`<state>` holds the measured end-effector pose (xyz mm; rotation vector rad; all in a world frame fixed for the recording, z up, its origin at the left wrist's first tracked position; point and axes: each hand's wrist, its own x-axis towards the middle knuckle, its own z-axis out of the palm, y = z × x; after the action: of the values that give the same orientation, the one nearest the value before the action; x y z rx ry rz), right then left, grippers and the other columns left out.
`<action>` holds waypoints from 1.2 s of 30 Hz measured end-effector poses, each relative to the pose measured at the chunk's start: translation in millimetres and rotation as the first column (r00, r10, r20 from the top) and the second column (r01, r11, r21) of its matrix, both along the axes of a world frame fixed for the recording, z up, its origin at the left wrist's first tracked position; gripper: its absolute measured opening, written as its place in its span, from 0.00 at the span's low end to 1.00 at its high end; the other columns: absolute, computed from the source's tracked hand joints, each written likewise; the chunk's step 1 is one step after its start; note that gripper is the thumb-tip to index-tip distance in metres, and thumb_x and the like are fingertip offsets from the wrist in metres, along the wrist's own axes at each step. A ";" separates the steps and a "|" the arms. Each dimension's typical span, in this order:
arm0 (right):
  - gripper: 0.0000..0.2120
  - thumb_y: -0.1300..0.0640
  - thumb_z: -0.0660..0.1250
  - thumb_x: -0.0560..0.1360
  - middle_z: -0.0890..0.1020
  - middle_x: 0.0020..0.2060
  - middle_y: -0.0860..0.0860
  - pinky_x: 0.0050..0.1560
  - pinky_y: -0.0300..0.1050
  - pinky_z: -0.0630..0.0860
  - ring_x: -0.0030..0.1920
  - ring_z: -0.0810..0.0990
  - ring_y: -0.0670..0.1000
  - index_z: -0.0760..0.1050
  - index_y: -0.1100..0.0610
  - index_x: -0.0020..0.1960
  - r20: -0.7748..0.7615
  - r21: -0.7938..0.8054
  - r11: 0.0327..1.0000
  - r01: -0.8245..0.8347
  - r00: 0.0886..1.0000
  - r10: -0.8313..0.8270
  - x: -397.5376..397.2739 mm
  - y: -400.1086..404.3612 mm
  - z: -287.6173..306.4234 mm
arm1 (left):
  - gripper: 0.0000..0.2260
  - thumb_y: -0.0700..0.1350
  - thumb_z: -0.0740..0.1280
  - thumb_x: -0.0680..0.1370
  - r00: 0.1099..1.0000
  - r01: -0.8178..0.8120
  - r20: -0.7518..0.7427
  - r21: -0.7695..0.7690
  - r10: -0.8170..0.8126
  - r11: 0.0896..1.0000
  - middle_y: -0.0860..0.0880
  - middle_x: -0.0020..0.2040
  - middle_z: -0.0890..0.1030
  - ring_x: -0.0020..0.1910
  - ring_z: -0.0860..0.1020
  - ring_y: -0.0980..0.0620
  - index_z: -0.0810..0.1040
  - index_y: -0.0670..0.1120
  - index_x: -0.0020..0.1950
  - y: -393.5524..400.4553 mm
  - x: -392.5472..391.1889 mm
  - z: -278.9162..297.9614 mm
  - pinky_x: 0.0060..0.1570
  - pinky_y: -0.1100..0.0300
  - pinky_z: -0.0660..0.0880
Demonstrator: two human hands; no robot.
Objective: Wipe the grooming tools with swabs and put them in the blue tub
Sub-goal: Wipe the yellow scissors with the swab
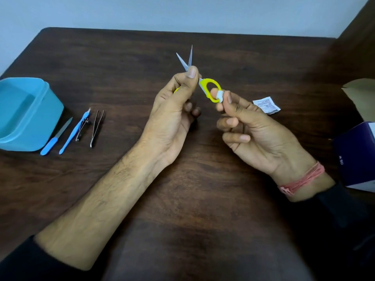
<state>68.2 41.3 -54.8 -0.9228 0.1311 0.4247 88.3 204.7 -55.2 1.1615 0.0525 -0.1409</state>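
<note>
Small scissors [211, 89] with yellow handles and slightly parted blades pointing up are held above the table's middle. My left hand [174, 110] grips them near the pivot, thumb on top. My right hand [249, 128] pinches a small white swab [220, 96] between thumb and forefinger against the right yellow handle loop. The blue tub [26, 114] stands at the left edge and looks empty. Beside it lie a blue-handled nail file [54, 136], a blue-handled pusher [74, 131], a nail clipper [82, 128] and metal tweezers [97, 127].
A torn white swab wrapper [266, 105] lies right of my right hand. A dark blue box [357, 155] and a brown paper bag [361, 98] sit at the right edge. The dark wooden table [182, 199] meets a pale wall at the back.
</note>
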 end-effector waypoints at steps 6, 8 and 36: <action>0.03 0.53 0.77 0.68 0.83 0.37 0.45 0.20 0.28 0.65 0.27 0.77 0.40 0.90 0.51 0.40 -0.006 0.038 0.999 -0.036 0.999 0.036 0.5 -5.7 0.3 | 0.13 0.51 0.65 0.89 0.993 0.111 -0.037 -0.122 -0.116 0.986 0.56 0.39 0.69 0.35 0.63 0.57 0.82 0.53 0.47 0.7 -0.6 2.6 0.42 0.60 0.65; 0.06 0.54 0.82 0.66 0.84 0.38 0.46 0.23 0.28 0.69 0.30 0.79 0.40 0.89 0.51 0.42 0.051 0.099 0.978 -0.184 0.982 0.179 -0.6 -10.1 -3.3 | 0.16 0.50 0.64 0.89 0.978 0.186 -0.054 -0.196 -0.200 0.963 0.56 0.38 0.71 0.35 0.64 0.57 0.84 0.52 0.44 -0.8 -2.7 4.0 0.42 0.60 0.63; 0.11 0.51 0.74 0.77 0.83 0.44 0.50 0.37 0.38 0.81 0.38 0.81 0.46 0.82 0.56 0.55 0.059 -0.189 0.982 0.025 0.998 -0.014 4.8 0.0 -8.7 | 0.11 0.50 0.72 0.86 0.930 -0.291 0.331 0.405 0.157 0.867 0.52 0.35 0.69 0.34 0.65 0.56 0.81 0.47 0.46 5.6 8.4 -13.5 0.36 0.60 0.65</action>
<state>73.0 41.3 -63.5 -1.1192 0.1294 0.3718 96.6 210.3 -68.7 1.6196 -0.0397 0.2678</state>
